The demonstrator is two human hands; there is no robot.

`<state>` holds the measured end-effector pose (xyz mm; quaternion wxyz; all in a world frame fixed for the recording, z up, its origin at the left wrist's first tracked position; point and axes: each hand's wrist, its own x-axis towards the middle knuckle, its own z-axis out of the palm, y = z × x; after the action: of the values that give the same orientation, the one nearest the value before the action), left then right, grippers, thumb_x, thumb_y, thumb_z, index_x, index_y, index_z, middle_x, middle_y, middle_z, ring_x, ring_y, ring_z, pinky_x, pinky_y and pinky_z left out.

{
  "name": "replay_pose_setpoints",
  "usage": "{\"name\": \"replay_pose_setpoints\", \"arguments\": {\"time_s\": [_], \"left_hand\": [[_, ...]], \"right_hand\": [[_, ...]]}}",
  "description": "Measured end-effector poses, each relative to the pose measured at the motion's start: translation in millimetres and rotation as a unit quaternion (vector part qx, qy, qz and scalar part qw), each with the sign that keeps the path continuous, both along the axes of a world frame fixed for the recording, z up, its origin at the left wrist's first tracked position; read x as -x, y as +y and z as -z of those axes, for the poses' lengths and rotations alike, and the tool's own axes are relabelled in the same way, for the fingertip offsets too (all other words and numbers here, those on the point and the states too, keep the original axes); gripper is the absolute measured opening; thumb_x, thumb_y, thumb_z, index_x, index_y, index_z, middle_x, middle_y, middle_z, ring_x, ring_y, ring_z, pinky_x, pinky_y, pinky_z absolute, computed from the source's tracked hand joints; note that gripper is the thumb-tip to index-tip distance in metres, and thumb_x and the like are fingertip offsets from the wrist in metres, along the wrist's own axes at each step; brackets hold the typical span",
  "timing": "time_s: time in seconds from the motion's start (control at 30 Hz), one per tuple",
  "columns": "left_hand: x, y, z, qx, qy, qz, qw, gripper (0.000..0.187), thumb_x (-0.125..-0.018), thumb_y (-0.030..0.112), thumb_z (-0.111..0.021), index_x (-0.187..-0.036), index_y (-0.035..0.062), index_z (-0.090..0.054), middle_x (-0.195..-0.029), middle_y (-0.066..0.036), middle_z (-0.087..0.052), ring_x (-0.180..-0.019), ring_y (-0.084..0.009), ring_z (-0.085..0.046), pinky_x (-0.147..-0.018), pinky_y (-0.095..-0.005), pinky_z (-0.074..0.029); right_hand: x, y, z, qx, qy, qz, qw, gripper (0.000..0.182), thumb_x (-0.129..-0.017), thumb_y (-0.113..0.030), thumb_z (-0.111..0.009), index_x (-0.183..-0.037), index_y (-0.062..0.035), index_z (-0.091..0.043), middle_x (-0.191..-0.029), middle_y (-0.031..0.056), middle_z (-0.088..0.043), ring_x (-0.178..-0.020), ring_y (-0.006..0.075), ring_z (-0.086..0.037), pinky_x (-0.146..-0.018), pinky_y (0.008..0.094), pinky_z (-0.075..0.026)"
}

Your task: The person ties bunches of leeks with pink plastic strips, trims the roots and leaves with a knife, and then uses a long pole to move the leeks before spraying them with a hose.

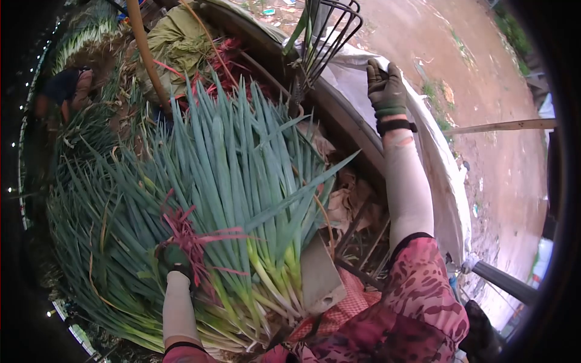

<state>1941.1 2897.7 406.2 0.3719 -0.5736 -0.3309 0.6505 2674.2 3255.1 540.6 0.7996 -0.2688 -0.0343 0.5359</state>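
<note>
A large heap of green onions (218,163), with long blue-green leaves and pale stems toward me, fills the middle. My left hand (174,259), in a dark green glove, lies among the leaves at lower left. It is closed on a bunch of reddish-pink strips (187,236) whose ends fan out over the leaves; its fingers are mostly hidden. Out at upper right, my right hand (387,91), in a similar glove with a dark wristband, is raised beside a white sheet (417,139). Its fingers are loosely bent and apart, with nothing visible in them.
A black wire rack (330,42) rises at the top. A metal plate (322,275) stands beside the stems. A curved brown pole (142,54) crosses the upper left. A person (63,91) bends among more onions at far left. A wet dirt road (496,175) runs along the right.
</note>
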Motion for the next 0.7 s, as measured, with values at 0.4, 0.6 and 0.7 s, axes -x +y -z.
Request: {"name": "replay_pose_setpoints", "arguments": {"time_s": [0.4,0.6,0.7], "left_hand": [[31,-19,53,-0.059,-0.14,-0.132,0.98,0.041,-0.096,0.026,-0.034,-0.132,0.0134,-0.047,-0.131,-0.002,-0.05,-0.122,-0.0204,-0.043,-0.107,-0.0405,-0.028],[-27,6,-26,0.158,-0.032,-0.119,0.98,0.049,-0.092,0.031,-0.041,-0.137,0.0124,-0.043,-0.139,-0.006,-0.042,-0.132,-0.0281,-0.032,-0.111,-0.0504,-0.019],[-36,11,-27,0.165,-0.035,-0.135,0.976,0.047,-0.092,0.031,-0.041,-0.134,0.0113,-0.044,-0.135,-0.006,-0.044,-0.128,-0.0269,-0.035,-0.109,-0.0487,-0.022]], "right_hand": [[78,-127,52,-0.073,-0.844,0.03,0.531,0.034,-0.094,-0.023,-0.052,-0.119,-0.0009,-0.055,-0.108,0.0078,-0.064,-0.09,0.0178,-0.06,-0.08,0.0313,-0.048],[84,-125,47,0.122,-0.569,-0.147,0.8,0.029,-0.091,-0.016,-0.056,-0.115,0.0002,-0.056,-0.101,0.0075,-0.062,-0.091,0.0152,-0.059,-0.083,0.0281,-0.047],[103,-131,40,0.095,-0.537,-0.103,0.832,0.029,-0.087,-0.022,-0.06,-0.109,-0.0021,-0.059,-0.085,0.0087,-0.064,-0.077,0.0158,-0.061,-0.071,0.0283,-0.049]]}}
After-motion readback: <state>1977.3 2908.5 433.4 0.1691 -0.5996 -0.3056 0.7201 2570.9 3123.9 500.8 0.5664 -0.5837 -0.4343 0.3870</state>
